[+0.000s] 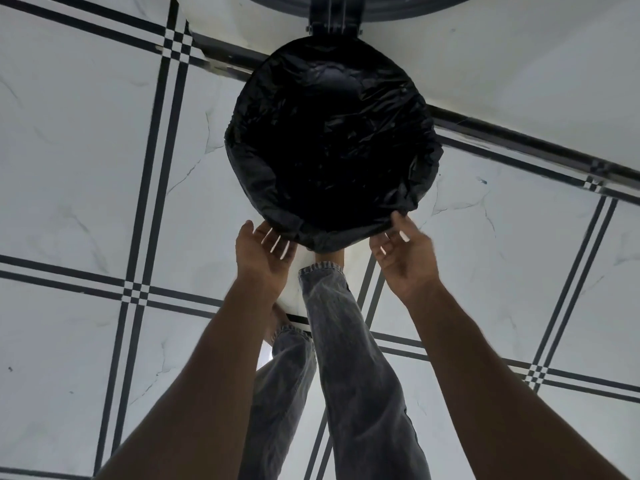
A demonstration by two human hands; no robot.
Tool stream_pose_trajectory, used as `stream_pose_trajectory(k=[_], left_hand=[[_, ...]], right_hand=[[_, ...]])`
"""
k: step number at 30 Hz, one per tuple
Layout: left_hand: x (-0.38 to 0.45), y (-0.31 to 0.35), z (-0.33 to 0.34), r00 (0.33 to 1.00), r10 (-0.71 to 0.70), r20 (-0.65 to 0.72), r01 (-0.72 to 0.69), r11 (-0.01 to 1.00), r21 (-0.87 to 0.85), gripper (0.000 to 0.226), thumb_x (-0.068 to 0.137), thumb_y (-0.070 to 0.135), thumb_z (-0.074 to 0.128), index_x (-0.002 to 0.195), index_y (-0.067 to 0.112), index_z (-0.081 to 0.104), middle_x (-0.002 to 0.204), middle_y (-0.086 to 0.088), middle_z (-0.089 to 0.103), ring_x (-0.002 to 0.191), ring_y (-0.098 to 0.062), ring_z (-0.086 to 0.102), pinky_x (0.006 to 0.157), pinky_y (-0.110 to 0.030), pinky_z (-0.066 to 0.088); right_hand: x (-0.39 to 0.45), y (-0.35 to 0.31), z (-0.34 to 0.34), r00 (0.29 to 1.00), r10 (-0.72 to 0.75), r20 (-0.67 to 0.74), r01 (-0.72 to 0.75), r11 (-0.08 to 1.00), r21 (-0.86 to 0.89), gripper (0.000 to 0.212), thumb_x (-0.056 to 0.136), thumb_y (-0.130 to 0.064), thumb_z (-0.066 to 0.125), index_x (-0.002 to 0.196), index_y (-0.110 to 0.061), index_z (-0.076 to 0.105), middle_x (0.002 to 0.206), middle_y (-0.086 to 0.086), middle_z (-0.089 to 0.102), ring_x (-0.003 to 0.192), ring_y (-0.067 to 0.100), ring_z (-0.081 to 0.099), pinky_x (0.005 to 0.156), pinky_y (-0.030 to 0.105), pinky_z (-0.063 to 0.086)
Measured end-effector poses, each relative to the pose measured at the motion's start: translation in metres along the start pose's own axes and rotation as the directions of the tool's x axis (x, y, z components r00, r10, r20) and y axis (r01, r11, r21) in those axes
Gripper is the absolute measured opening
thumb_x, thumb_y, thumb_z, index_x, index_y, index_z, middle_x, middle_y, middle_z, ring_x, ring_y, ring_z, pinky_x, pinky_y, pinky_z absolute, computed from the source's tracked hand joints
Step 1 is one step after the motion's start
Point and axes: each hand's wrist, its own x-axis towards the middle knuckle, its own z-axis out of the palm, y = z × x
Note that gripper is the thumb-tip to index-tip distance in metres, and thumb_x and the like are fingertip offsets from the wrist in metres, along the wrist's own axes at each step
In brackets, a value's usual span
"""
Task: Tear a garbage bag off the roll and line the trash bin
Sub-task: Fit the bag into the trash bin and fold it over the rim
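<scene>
Black, glossy plastic fills the round mouth of the trash bin (334, 143): the garbage bag (346, 133) is already inside it, its edge folded outward and down over the rim all the way round, so the bin's own wall is hidden under crinkled film. The film is thin and slack, creased into many small shiny folds near the rim and sinking to a dark hollow in the middle. At the bin's far side the hinge (332, 24) and the raised lid (346, 1) stand up out of the way, which leaves the mouth free to work on.

Both hands are at the bin's near edge, one to each side, probably to pull the overhang down evenly so the bag does not slip in. The right hand (403, 247) pinches a small peak of the bag's hem between thumb and fingertips at the bin's near-right rim. The left hand (265, 249) is at the near-left rim with fingers spread and fairly straight, touching or just short of the folded film and clasping nothing that I can see. A foot and denim trouser legs (346, 323) stand just on the near side of the bin, on a white marbled tile floor (86, 168) with dark double lines.

Lining looks nearly finished; only snugging the hem seems left. No roll is in view.
</scene>
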Motion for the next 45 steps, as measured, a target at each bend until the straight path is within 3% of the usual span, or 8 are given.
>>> stream_pose_trajectory(k=[4, 7, 10, 16, 28, 34, 40, 45], left_hand=[[0.007, 0.027, -0.001, 0.933, 0.289, -0.215, -0.259, 0.953, 0.159, 0.019, 0.098, 0.021, 0.053, 0.107, 0.012, 0.068, 0.107, -0.005, 0.066, 0.084, -0.016, 0.064, 0.074, -0.023, 0.056], [0.002, 0.056, 0.019, 0.890, 0.450, -0.074, -0.423, 0.875, 0.237, 0.018, 0.098, 0.026, 0.054, 0.106, 0.021, 0.070, 0.103, 0.000, 0.069, 0.086, -0.013, 0.067, 0.079, -0.023, 0.058], [0.000, 0.070, 0.038, 0.880, 0.468, 0.079, -0.469, 0.830, 0.303, 0.022, 0.101, 0.032, 0.052, 0.108, 0.025, 0.072, 0.111, -0.001, 0.073, 0.094, -0.012, 0.071, 0.083, -0.025, 0.059], [0.011, 0.071, 0.033, 0.854, 0.519, 0.031, -0.494, 0.792, 0.359, 0.020, 0.097, 0.012, 0.061, 0.114, 0.010, 0.069, 0.101, -0.003, 0.074, 0.094, -0.016, 0.073, 0.077, -0.027, 0.061], [0.016, 0.081, 0.037, 0.934, 0.355, -0.049, -0.327, 0.899, 0.293, 0.028, 0.097, 0.033, 0.051, 0.114, 0.016, 0.065, 0.101, -0.001, 0.073, 0.090, -0.013, 0.071, 0.083, -0.027, 0.058], [0.009, 0.083, 0.029, 0.826, 0.532, -0.188, -0.471, 0.833, 0.289, 0.010, 0.094, 0.021, 0.051, 0.090, 0.015, 0.057, 0.080, 0.000, 0.058, 0.067, -0.013, 0.050, 0.061, -0.020, 0.043], [-0.056, 0.130, 0.075, 0.690, 0.720, 0.075, -0.704, 0.643, 0.302, 0.014, 0.095, 0.023, 0.050, 0.096, 0.020, 0.063, 0.087, 0.000, 0.057, 0.070, -0.013, 0.054, 0.063, -0.023, 0.050], [-0.127, 0.168, 0.136, 0.697, 0.601, 0.391, -0.711, 0.649, 0.271, 0.027, 0.101, 0.046, 0.042, 0.116, 0.035, 0.061, 0.119, 0.004, 0.058, 0.099, -0.013, 0.063, 0.080, -0.027, 0.059]], right_hand=[[0.006, -0.030, 0.004, 0.947, -0.248, -0.205, 0.188, 0.944, -0.271, 0.012, 0.091, -0.031, 0.055, 0.098, -0.022, 0.058, 0.096, -0.003, 0.062, 0.081, 0.012, 0.061, 0.072, 0.025, 0.047], [0.013, -0.051, 0.019, 0.871, -0.446, -0.206, 0.331, 0.843, -0.423, 0.021, 0.096, -0.033, 0.055, 0.115, -0.024, 0.056, 0.114, 0.001, 0.063, 0.089, 0.012, 0.065, 0.075, 0.024, 0.054], [0.023, -0.061, 0.034, 0.889, -0.449, -0.094, 0.360, 0.811, -0.462, 0.018, 0.098, -0.028, 0.056, 0.112, -0.019, 0.062, 0.100, 0.000, 0.068, 0.086, 0.014, 0.066, 0.076, 0.026, 0.055], [0.036, -0.063, 0.042, 0.945, -0.246, -0.216, 0.182, 0.943, -0.277, 0.025, 0.092, -0.022, 0.063, 0.108, -0.005, 0.070, 0.093, 0.005, 0.069, 0.066, 0.012, 0.065, 0.059, 0.023, 0.053], [0.038, -0.065, 0.031, 0.959, -0.179, -0.219, 0.127, 0.964, -0.234, 0.031, 0.098, -0.040, 0.052, 0.110, -0.013, 0.061, 0.091, 0.003, 0.065, 0.077, 0.016, 0.062, 0.075, 0.030, 0.052], [0.025, -0.065, 0.036, 0.780, -0.474, -0.409, 0.237, 0.828, -0.508, 0.022, 0.094, -0.030, 0.046, 0.109, -0.018, 0.058, 0.092, -0.001, 0.064, 0.079, 0.015, 0.059, 0.071, 0.028, 0.049], [-0.025, -0.116, 0.123, 0.710, -0.704, -0.026, 0.596, 0.620, -0.510, 0.027, 0.098, -0.039, 0.043, 0.116, -0.027, 0.059, 0.112, 0.001, 0.059, 0.084, 0.016, 0.061, 0.072, 0.027, 0.052], [-0.065, -0.157, 0.175, 0.785, -0.618, 0.033, 0.595, 0.739, -0.318, 0.039, 0.100, -0.051, 0.040, 0.120, -0.026, 0.062, 0.123, 0.002, 0.058, 0.100, 0.018, 0.070, 0.082, 0.029, 0.059]])
